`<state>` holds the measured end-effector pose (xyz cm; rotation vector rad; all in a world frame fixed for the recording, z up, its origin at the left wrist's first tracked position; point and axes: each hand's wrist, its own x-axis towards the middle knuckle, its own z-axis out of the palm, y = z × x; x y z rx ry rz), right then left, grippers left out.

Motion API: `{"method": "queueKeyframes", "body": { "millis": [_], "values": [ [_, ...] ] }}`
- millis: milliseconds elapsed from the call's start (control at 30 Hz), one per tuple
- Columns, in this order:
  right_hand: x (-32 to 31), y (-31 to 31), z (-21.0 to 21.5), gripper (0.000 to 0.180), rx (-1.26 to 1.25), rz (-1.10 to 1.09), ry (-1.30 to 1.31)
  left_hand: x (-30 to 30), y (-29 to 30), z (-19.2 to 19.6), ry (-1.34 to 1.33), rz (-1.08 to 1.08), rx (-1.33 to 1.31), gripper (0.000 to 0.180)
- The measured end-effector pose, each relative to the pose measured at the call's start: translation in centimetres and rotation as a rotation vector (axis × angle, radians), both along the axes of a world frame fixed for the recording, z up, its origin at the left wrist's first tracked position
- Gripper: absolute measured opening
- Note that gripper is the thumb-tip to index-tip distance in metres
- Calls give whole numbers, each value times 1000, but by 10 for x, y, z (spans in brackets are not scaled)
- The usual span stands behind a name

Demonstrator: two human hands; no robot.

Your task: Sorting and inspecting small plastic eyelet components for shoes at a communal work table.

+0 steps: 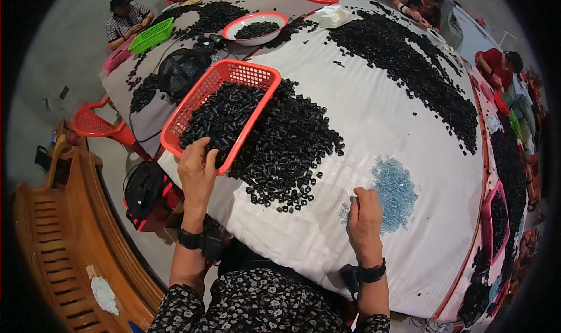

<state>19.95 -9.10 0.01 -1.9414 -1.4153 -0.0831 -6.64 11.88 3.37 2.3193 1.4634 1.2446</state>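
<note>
My left hand [196,172] is at the near end of a red plastic basket [251,135]. Its fingers reach over the rim toward the small black plastic pieces [225,114] heaped inside; thumb and forefinger stand apart, and I see nothing between them. My right hand [366,219] hovers at the left edge of a patch of small light-blue clear pieces [396,192]. Its fingers are curled together, and whatever they hold is too small to make out. Between the hands, a pile of loose black pieces [286,152] spreads over the white cloth, partly under the basket.
Another long heap of black pieces [409,58] lies across the far right of the table [315,239]. A red-rimmed white basin [255,29] and a green basket [152,35] stand farther back. Several people sit around the edges. A wooden bench [87,228] is at left.
</note>
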Motion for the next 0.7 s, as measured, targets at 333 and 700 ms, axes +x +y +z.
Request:
{"method": "queueKeyframes", "body": {
  "millis": [333,700],
  "values": [
    [-5,-3,-14,13,77,5,207,25,-37,4,-22,-245,145,11],
    [-9,-2,-13,14,125,82,193,81,-70,-57,322,-667,-21,20]
  ]
}}
